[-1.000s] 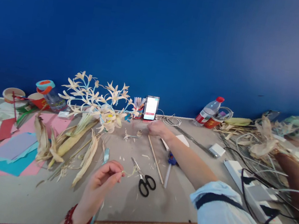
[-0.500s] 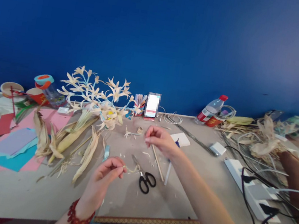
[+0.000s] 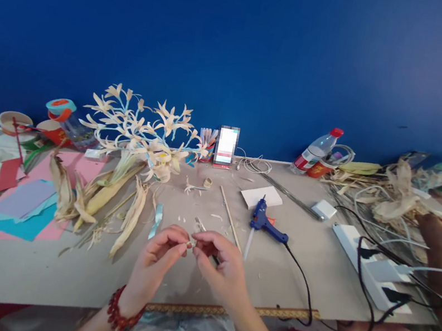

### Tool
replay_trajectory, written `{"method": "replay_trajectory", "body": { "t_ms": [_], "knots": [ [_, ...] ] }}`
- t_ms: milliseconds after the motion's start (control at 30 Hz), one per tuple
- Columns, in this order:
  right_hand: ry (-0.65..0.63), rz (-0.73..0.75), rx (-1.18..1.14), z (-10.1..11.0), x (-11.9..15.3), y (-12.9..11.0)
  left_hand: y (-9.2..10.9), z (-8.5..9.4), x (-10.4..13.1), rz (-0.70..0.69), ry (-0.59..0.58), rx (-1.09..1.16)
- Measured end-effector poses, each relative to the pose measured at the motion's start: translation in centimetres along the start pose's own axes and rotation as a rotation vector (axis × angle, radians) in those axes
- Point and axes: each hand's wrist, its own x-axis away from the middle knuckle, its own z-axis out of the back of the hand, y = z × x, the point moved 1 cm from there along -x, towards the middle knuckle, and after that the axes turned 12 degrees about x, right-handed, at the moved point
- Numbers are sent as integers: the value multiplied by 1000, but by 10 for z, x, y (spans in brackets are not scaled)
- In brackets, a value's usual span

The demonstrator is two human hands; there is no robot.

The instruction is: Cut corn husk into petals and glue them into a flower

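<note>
In the head view, my left hand [image 3: 159, 257] and my right hand [image 3: 223, 267] meet low over the middle of the table. Both are closed in a pinch around a thin pale strip [image 3: 191, 243], seemingly of corn husk and largely covered by my fingers. Scissors [image 3: 199, 222] lie under my right hand, only the blades and a bit of handle showing. Beyond it rests a blue glue gun [image 3: 267, 223] next to a white card [image 3: 256, 197], with a translucent glue stick [image 3: 249, 243] by it. A thin pale stick [image 3: 230, 217] lies between scissors and glue gun.
Husk flowers on pale blue stems [image 3: 157, 141] stand at the back left, dried corn husks [image 3: 133, 218] before them. A phone [image 3: 226, 149] leans upright at the back. On the right are a power strip [image 3: 357, 262] with cables, a bottle [image 3: 316, 150] and another person's hand [image 3: 441, 233].
My right hand has come down and left from above the table to join my left hand at the strip. The glue gun, hidden before behind my right arm, now shows.
</note>
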Motion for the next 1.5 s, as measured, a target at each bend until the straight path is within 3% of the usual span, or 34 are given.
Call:
{"method": "replay_trajectory", "body": {
  "t_ms": [167, 400, 500, 633, 733, 1133, 1500],
  "knots": [
    [-28, -16, -1, 1, -5, -2, 3, -1, 1, -7, -15, -53],
    [-1, -9, 102, 1, -4, -4, 7, 1, -1, -162, -61, -401],
    [46, 57, 172, 2, 0, -5, 6, 3, -1, -147, -26, -461],
    [154, 212, 301, 5, 8, -7, 4, 4, 0, -80, 39, -417],
    [112, 255, 317, 2, 14, -10, 3, 3, 0, -72, 58, -360],
    [99, 193, 247, 0, 14, -14, 6, -1, 4, -98, 77, -215],
    [72, 147, 242, 1, 13, -12, 5, 0, 3, -126, 61, -227]
  ]
}}
